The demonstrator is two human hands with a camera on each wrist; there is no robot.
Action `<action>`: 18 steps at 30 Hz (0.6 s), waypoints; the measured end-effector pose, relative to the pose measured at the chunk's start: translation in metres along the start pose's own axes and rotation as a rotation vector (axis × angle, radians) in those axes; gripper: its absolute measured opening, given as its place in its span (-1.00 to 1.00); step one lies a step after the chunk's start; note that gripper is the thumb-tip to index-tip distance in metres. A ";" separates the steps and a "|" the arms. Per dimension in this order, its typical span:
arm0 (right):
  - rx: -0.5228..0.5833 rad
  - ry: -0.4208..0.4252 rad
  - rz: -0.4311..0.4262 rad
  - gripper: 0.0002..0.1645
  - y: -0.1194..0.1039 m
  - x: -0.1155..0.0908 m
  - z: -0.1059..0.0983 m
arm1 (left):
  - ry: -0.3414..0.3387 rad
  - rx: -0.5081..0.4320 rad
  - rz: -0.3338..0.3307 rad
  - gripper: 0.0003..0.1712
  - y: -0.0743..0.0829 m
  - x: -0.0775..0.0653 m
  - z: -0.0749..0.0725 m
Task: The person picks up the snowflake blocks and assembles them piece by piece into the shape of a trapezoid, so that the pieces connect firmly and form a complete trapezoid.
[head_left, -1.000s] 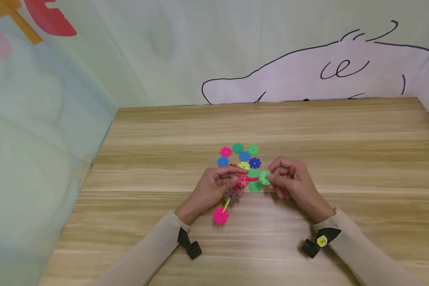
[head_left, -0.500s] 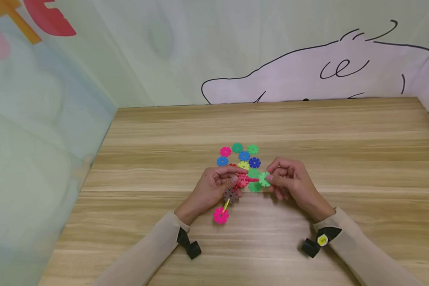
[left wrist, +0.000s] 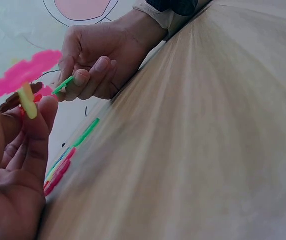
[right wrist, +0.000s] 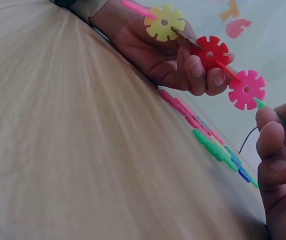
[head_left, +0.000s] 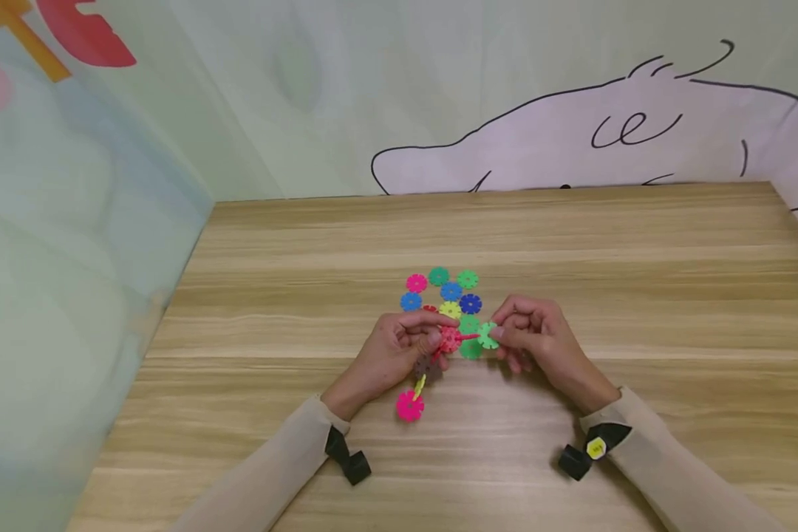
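Note:
My left hand [head_left: 399, 347] pinches a chain of slotted plastic snowflake discs, off the table. In the right wrist view the chain shows a yellow disc [right wrist: 164, 30], a red disc [right wrist: 210, 54] and a pink disc [right wrist: 247, 91], with brown and red discs seen edge-on. Its other pink end disc [head_left: 409, 406] hangs toward the front in the head view. My right hand [head_left: 535, 340] pinches a green snowflake disc [head_left: 488, 335] between thumb and fingers. The green disc's edge meets the chain's pink disc. Curled left fingers hide part of the chain.
Loose snowflake discs lie flat on the wooden table [head_left: 306, 258] behind my hands, among them a pink disc [head_left: 417, 283], a dark blue disc [head_left: 471, 304] and a yellow disc [head_left: 450, 309]. A wall with a cartoon drawing [head_left: 539, 133] borders the table's far edge.
The green disc in my right hand has shifted slightly left and nearer to me, closing on the chain's end. My left hand keeps its grip. The loose discs lie as before.

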State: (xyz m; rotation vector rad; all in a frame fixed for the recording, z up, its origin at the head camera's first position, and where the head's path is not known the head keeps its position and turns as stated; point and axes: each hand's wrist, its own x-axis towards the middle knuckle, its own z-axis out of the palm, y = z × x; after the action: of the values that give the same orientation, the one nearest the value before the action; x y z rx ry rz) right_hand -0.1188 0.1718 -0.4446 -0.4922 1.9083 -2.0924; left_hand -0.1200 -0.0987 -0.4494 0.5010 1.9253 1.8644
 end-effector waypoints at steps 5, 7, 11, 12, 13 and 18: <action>-0.031 -0.020 0.014 -0.94 0.000 0.000 0.001 | -0.008 -0.017 -0.006 -0.67 0.000 -0.001 0.000; -0.037 -0.037 0.009 -0.94 0.000 -0.001 0.002 | -0.008 -0.030 -0.008 -0.68 0.001 -0.001 0.001; -0.031 -0.064 -0.017 -0.92 -0.001 -0.002 0.004 | -0.011 -0.047 0.001 -0.68 0.002 -0.002 0.002; -0.032 -0.066 -0.024 -0.92 -0.001 -0.002 0.005 | -0.013 -0.048 0.000 -0.67 0.002 -0.002 0.001; -0.034 -0.066 -0.027 -0.93 -0.001 -0.002 0.005 | -0.016 -0.048 0.004 -0.66 0.002 -0.002 0.001; -0.064 -0.082 -0.028 -0.94 -0.001 -0.003 0.008 | -0.043 -0.019 0.040 -0.51 0.001 -0.001 0.000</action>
State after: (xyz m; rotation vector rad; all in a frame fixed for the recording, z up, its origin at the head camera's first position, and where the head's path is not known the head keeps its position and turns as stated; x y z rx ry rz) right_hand -0.1133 0.1661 -0.4436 -0.6122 1.9376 -2.0000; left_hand -0.1194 -0.0996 -0.4482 0.5733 1.8812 1.8792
